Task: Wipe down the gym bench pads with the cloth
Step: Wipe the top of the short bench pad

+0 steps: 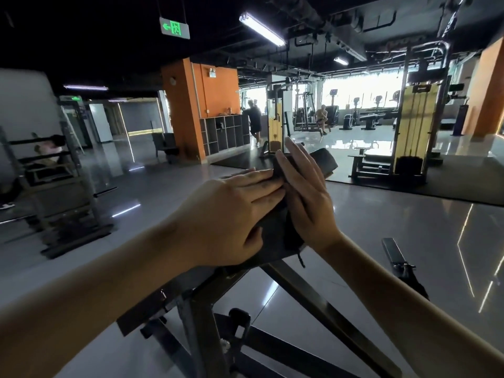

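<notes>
While its fingers lie straight, the right hand seemingly presses cloth.

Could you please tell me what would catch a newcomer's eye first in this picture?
Two bare hands meet at the centre: the left hand lies flat on a dark cloth over the bench pad, and the right hand rests beside it with straight fingers. Behind stands an orange pillar, with a green exit sign glowing above.
</notes>
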`<control>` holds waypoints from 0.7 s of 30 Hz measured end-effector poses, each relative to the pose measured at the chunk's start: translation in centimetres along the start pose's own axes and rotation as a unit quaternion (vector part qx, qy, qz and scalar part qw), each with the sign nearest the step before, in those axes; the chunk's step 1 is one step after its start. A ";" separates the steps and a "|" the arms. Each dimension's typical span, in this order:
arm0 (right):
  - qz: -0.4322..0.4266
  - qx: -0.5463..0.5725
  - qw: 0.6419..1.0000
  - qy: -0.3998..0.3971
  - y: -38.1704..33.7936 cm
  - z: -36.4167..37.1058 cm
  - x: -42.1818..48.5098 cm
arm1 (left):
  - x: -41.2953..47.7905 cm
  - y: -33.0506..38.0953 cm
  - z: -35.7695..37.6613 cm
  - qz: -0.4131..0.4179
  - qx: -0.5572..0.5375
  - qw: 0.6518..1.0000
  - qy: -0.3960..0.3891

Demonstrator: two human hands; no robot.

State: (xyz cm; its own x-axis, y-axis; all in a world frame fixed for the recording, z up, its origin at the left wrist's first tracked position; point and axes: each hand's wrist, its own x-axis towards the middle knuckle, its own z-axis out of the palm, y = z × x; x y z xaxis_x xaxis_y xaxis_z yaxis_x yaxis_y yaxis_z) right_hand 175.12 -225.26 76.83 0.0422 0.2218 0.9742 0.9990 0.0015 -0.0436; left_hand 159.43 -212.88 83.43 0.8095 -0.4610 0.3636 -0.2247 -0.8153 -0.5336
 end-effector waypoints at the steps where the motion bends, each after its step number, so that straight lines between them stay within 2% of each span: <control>1: 0.002 0.007 1.000 0.002 0.2 0.1 -0.2 | 0.0 0.1 -0.1 -0.004 0.003 1.000 -0.002; 8: -0.032 0.058 0.997 -0.050 3.7 -1.4 0.1 | -0.4 0.9 -0.5 -0.025 0.050 0.998 -0.009; 15: 0.044 0.042 0.997 -0.055 10.0 -3.1 0.4 | -0.3 1.3 -1.2 -0.045 0.070 0.996 -0.039; 18: 0.113 0.049 0.992 -0.007 10.3 -2.8 0.3 | -0.3 1.5 -1.1 -0.050 0.063 0.996 -0.039; 21: 0.251 0.057 0.963 0.078 8.1 -1.5 0.2 | -0.2 1.5 -1.0 -0.049 0.044 0.998 -0.023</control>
State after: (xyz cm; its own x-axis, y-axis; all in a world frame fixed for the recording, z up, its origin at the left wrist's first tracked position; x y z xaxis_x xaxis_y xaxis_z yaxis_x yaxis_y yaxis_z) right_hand 183.21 -226.63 76.97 0.5292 0.0728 0.8453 0.8453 0.0409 -0.5327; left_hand 158.40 -214.37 83.27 0.8499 -0.3628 0.3821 -0.0970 -0.8205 -0.5634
